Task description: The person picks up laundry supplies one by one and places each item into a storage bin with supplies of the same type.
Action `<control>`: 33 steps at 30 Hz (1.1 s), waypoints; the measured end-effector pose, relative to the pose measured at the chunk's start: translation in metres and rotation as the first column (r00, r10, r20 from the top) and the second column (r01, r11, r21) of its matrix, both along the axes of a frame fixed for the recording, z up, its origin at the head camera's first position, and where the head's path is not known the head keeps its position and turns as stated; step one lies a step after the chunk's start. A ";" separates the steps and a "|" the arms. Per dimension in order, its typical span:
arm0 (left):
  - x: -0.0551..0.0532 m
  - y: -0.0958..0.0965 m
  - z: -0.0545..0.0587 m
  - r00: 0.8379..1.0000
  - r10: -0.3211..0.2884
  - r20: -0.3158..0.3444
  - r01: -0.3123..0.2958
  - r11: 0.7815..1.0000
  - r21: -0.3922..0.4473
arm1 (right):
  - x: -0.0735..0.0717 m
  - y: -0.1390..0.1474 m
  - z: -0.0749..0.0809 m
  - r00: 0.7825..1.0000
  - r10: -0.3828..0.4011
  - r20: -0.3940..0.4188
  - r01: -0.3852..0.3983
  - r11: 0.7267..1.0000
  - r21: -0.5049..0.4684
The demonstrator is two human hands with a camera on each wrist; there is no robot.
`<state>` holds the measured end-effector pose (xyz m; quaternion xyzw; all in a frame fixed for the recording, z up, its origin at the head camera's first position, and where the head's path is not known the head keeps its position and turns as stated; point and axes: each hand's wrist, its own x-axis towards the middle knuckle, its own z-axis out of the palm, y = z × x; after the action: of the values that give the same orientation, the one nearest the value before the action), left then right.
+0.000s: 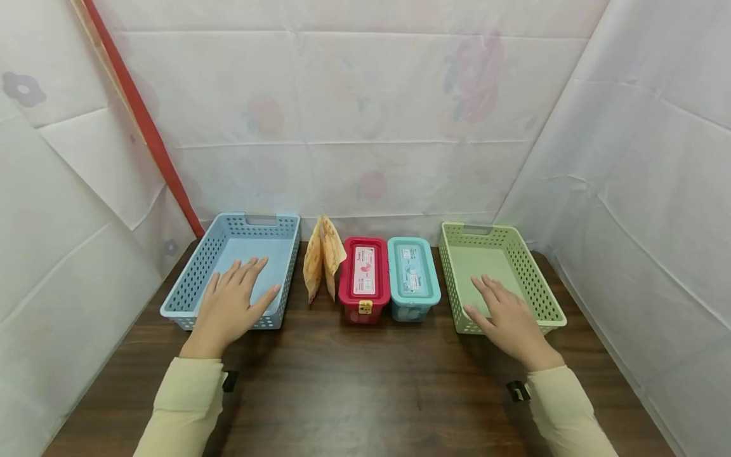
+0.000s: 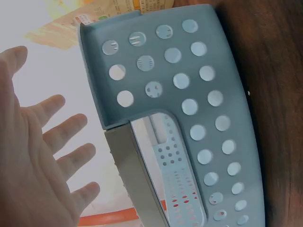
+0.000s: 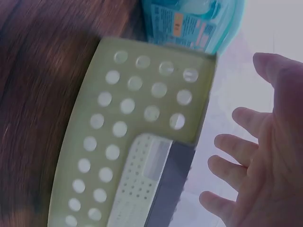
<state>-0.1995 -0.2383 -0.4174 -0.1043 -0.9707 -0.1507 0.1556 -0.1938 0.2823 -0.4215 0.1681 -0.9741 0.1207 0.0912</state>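
Note:
My left hand [image 1: 231,304] is held over the near end of a blue perforated basket [image 1: 183,285], fingers spread and holding nothing. Over the near side of a green perforated basket [image 1: 533,273] is my right hand [image 1: 505,317], its fingers spread too, with nothing in it. Both baskets look bare inside. Between them stand a yellow-tan packet [image 1: 323,257] with two upright halves, a red lidded box [image 1: 364,273] with a gold clasp, and a teal lidded box [image 1: 414,273]. In the wrist views each palm shows beyond the basket's end wall, level with its handle opening.
A dark wooden table [image 1: 354,393] carries everything. White printed sheeting [image 1: 365,114] rises behind it and along both sides. A red strip [image 1: 145,120] runs down the sheeting at the left. The two boxes stand side by side, close to the packet.

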 end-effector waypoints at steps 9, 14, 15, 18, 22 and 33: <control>-0.006 0.010 0.007 0.995 -0.041 -0.088 0.044 0.998 0.033 | 0.001 -0.015 0.003 0.998 0.059 -0.016 -0.059 0.998 -0.026; -0.013 0.016 0.008 0.990 -0.051 -0.128 0.065 0.992 0.104 | 0.000 -0.024 0.003 0.996 0.085 -0.021 -0.086 0.996 -0.037; -0.014 0.018 0.009 0.989 -0.053 -0.135 0.070 0.990 0.123 | 0.000 -0.026 0.003 0.996 0.088 -0.019 -0.089 0.995 -0.040; -0.018 0.024 0.010 0.988 -0.056 -0.144 0.081 0.982 0.169 | 0.000 -0.032 0.004 0.995 0.095 -0.014 -0.096 0.994 -0.052; -0.024 0.033 0.013 0.989 -0.062 -0.137 0.090 0.974 0.207 | 0.002 -0.037 0.004 0.995 0.099 -0.006 -0.099 0.993 -0.063; -0.036 0.051 0.019 0.991 -0.051 -0.124 0.082 0.962 0.260 | 0.007 -0.051 0.004 0.989 0.144 -0.019 -0.145 0.985 -0.096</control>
<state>-0.2351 -0.1869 -0.3982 -0.1236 -0.9272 -0.2775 0.2191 -0.1864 0.2313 -0.4178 0.2344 -0.9517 0.1734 0.0959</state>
